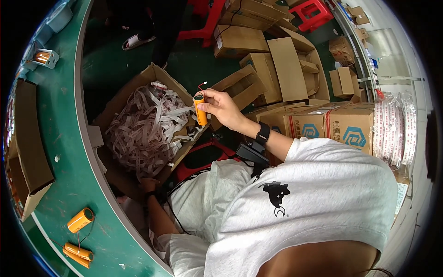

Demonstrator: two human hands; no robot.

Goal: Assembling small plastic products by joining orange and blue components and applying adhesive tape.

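My right hand [220, 109] is closed around an orange cylindrical battery [201, 111], thumb on the near side. A thin red and black wire with a small white plug [203, 84] sticks up from its dark top end. The battery is above the right rim of an open cardboard box [154, 73]. A tangled heap of whitish paper strips [143, 129] fills that box. My left hand [148, 185] is low at the near edge of the box, in shadow, and its fingers are mostly hidden. Whether it grips the box edge does not show.
On the green table [62, 152] at left lie several orange batteries [80, 220] with wires, and a long cardboard box [32, 138]. Behind are stacked cartons [293, 69] and red stools [314, 14]. Taped cartons [332, 124] stand at right. Another person's foot [136, 41] shows at the top.
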